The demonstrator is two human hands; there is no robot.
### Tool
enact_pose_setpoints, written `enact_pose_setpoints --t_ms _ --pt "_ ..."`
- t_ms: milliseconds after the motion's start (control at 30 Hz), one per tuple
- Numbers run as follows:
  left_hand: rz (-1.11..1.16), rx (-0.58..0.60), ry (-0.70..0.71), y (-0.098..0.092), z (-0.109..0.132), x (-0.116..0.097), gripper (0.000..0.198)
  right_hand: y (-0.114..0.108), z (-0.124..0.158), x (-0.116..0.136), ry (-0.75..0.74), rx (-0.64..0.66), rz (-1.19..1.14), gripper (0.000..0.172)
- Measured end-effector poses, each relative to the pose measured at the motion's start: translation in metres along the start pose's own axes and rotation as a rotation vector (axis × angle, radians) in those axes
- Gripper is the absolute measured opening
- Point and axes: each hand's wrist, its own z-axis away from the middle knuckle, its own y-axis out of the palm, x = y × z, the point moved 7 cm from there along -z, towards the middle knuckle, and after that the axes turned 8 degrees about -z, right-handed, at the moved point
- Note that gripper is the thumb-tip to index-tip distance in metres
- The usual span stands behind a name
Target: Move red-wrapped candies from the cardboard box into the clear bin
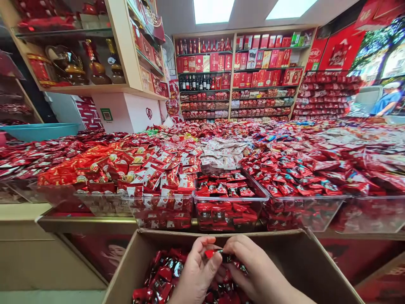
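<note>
Behind the cardboard box [303, 253], a tabletop [19, 211] carries clear bins [230, 207] of red candies; farther behind, shelves [234, 71] of red packs. Over the box, left hand [196, 276] and right hand [257, 274] pinch one red-wrapped candy [212, 253]; labels unreadable.

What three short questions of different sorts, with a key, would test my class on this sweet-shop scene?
1. True or false: the left hand and right hand together pinch a red-wrapped sweet.
2. Multiple choice: the hands are over a) a cardboard box, b) a metal tray, c) a cloth sack.
3. Fill in: the basin at far left is coloured ____.
Key: 1 true; 2 a; 3 teal.
</note>
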Motion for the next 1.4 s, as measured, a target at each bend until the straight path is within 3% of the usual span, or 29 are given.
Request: enact_pose_setpoints --t_ms 100,200,333,567,700,833,933,1033,1067,1100,1133,1167,1200,1233,1333,1400 --pt "-0.067 0.017 0.005 0.001 0.001 0.001 0.045 0.003 0.001 0.001 0.009 0.073 -0.041 0.011" --pt "-0.220 0.063 0.064 0.005 0.004 -0.006 0.063 -0.002 0.001 -0.006 0.125 0.038 -0.079 0.007" --pt "-0.390 0.072 0.110 0.013 0.009 -0.019 0.074 -0.006 -0.001 -0.012 0.178 0.028 -0.091 0.026" --pt "-0.155 0.022 0.103 0.018 0.006 -0.036 0.078 -0.006 -0.003 -0.018 0.325 0.080 -0.345 0.032" --pt "-0.129 0.046 0.122 0.018 0.003 -0.036 0.073 -0.002 -0.003 -0.019 0.320 0.135 -0.469 0.021" --pt "-0.288 0.051 0.115 0.016 0.005 -0.040 0.047 -0.002 -0.001 -0.020 0.342 0.128 -0.496 0.016" --pt "-0.706 0.033 0.306 0.016 0.003 -0.081 0.024 -0.025 -0.005 -0.002 0.288 0.071 -0.417 0.013" --pt "-1.039 0.096 0.712 0.033 -0.006 -0.147 0.020 -0.077 -0.020 0.029 0.144 -0.131 -0.344 0.015" --pt "-1.120 0.135 0.804 0.040 -0.014 -0.164 0.020 -0.096 -0.027 0.039 0.089 -0.197 -0.291 0.018" --pt "-1.217 0.177 0.805 0.044 -0.029 -0.175 0.019 -0.113 -0.035 0.047 0.044 -0.246 -0.217 0.021" --pt "-1.320 0.231 0.745 0.047 -0.048 -0.179 0.017 -0.125 -0.045 0.051 0.027 -0.253 -0.129 0.022" --pt "-1.435 0.269 0.584 0.046 -0.071 -0.177 0.016 -0.133 -0.055 0.051 0.031 -0.230 -0.033 0.022" --pt "-1.552 0.359 0.371 0.043 -0.091 -0.167 0.016 -0.137 -0.066 0.049 0.051 -0.182 0.072 0.020" --pt "-1.589 0.460 0.250 0.044 -0.106 -0.159 0.016 -0.139 -0.076 0.045 0.079 -0.121 0.177 0.017" --pt "-1.638 0.679 0.068 0.051 -0.131 -0.140 0.016 -0.132 -0.100 0.029 0.163 0.072 0.431 0.011" --pt "-1.667 0.784 -0.003 0.054 -0.136 -0.130 0.015 -0.123 -0.109 0.018 0.245 0.226 0.449 0.008"
